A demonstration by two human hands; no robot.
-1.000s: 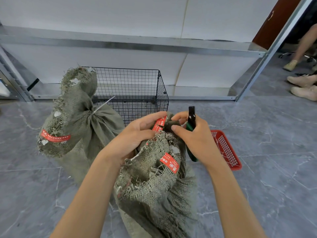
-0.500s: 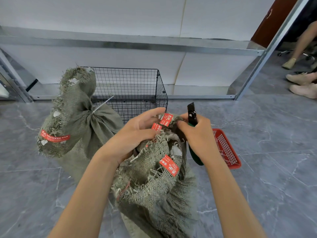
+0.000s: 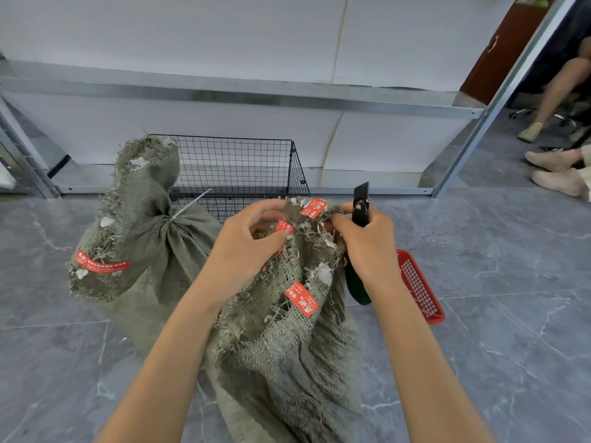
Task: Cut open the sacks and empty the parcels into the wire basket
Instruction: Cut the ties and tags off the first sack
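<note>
- left fingers (image 3: 256,212): pinching the rim of near sack (image 3: 287,340); pulled further left than a moment ago.
- right fingers (image 3: 339,223): clenched round cutter (image 3: 360,204), tip up, also nipping the opposite rim; drawn right.
- near sack: neck, bunched a second ago, now spread into an open mouth; tie judged gone; parcels not visible inside.
- basket (image 3: 236,164): just behind the sack; no parcels seen in it; tipping judged next.
- far sack (image 3: 144,238): tied shut, on floor (image 3: 479,314) against basket.
</note>
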